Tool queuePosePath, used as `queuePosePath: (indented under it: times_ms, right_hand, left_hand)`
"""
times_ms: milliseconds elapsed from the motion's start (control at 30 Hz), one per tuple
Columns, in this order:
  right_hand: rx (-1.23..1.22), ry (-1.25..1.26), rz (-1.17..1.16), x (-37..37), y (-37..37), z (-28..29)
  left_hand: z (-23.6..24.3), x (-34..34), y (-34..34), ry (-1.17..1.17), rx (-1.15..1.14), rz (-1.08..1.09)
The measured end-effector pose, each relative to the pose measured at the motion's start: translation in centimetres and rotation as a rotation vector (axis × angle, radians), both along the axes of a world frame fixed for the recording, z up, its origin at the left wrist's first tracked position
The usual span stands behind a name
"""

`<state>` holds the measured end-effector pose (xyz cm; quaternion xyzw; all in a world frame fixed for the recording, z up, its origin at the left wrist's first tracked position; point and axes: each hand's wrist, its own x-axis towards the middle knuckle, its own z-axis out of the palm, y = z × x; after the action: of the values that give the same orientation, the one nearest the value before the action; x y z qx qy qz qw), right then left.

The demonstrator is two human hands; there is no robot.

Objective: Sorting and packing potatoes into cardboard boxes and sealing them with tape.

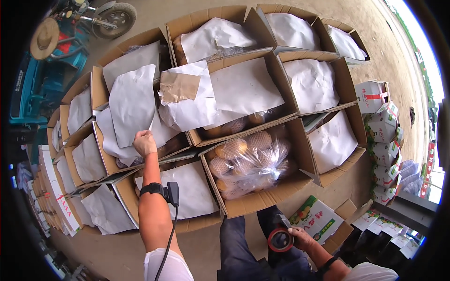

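Note:
My left hand (144,143) reaches forward and pinches the lower corner of a white paper sheet (132,104) lying over an open cardboard box (104,157). A black strap with a small device and cable sits on that wrist. My right hand (300,235) is low by my leg, gripping a red tape dispenser (280,240). Right in front of me stands an open cardboard box of fruit (253,199), round yellow fruit in foam nets under a clear plastic bag (251,161).
Several more open cardboard boxes (344,77) covered with white paper fill the ground ahead. Flat printed cartons (318,218) lie by my right knee, and small white cartons (384,140) are stacked at the right. A blue vehicle (47,70) with a straw hat stands far left.

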<state>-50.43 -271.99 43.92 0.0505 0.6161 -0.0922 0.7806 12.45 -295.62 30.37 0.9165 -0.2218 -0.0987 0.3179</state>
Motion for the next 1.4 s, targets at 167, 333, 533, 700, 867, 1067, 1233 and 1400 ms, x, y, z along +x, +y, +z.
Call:
queuePosePath:
  times_ms: [167, 333, 533, 700, 867, 1067, 1233, 1400]
  right_hand:
    - [-0.007, 0.009, -0.018, -0.6, -0.2, -0.1]
    - [0.010, 0.012, -0.014, -1.3, -0.5, -0.9]
    - [-0.001, 0.024, -0.008, -0.9, -0.9, -1.0]
    - [-0.001, 0.039, -0.057, -2.2, -0.5, -1.3]
    - [0.008, 0.019, -0.062, -2.5, 0.0, -1.9]
    - [-0.082, 0.026, -0.129, -3.2, 1.2, -1.2]
    - [-0.192, 0.041, -0.288, -1.6, 2.4, 1.7]
    - [-0.238, 0.064, -0.559, -1.2, 8.6, 2.4]
  left_hand:
    - [2.6, -2.2, -1.4, -0.058, -0.375, 0.073]
    - [7.4, -11.3, -5.4, -0.175, -0.551, -0.326]
    - [2.6, -16.8, -5.1, -0.331, -0.081, -0.760]
    - [1.4, -18.0, -5.9, -0.441, 0.247, -0.772]
    - [1.4, -14.3, -5.5, -0.403, 0.254, -0.681]
    - [10.0, -15.4, -6.0, -0.304, 0.054, -0.632]
    - [17.9, -18.9, -4.3, -0.328, -0.163, -0.819]
    - [23.3, -29.0, -2.3, -0.303, -0.349, -1.105]
